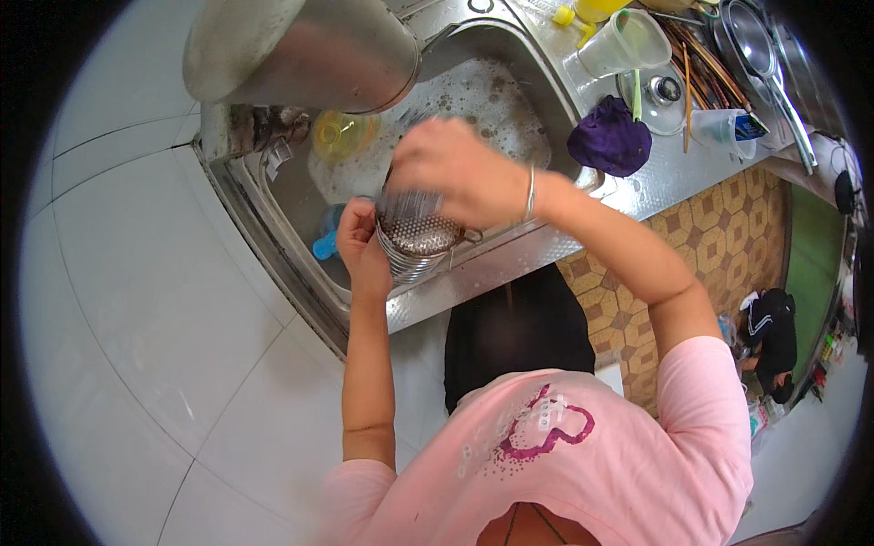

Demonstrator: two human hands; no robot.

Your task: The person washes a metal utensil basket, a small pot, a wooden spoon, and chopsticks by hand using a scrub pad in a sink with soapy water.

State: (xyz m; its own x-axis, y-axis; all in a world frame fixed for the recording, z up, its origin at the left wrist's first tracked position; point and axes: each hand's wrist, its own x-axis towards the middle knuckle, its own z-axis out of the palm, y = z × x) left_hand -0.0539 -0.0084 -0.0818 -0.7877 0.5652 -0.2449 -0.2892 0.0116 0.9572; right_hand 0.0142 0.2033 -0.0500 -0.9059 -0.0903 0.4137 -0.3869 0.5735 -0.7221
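Observation:
My left hand (pixel 365 246) grips the side of a perforated metal cylinder (pixel 423 239), which looks like a utensil holder, near the front edge of the sink. Its dotted end faces up and a small metal ring sticks out at its right. Above it, my right hand (pixel 454 170) is blurred by motion, with fingers curled. A blurred greyish streak lies under that hand; whether it is water or something held, I cannot tell. Foamy water (pixel 478 89) fills part of the steel sink (pixel 560 89) behind the hands.
A large metal pot (pixel 328 58) looms over the sink's left. In the sink are a yellow translucent container (pixel 338 136) and a blue plastic item (pixel 326 246). The counter holds a purple cloth (pixel 610 136), plastic cup (pixel 625 44), chopsticks (pixel 707 65) and strainer (pixel 748 41). Another person (pixel 771 334) crouches at right.

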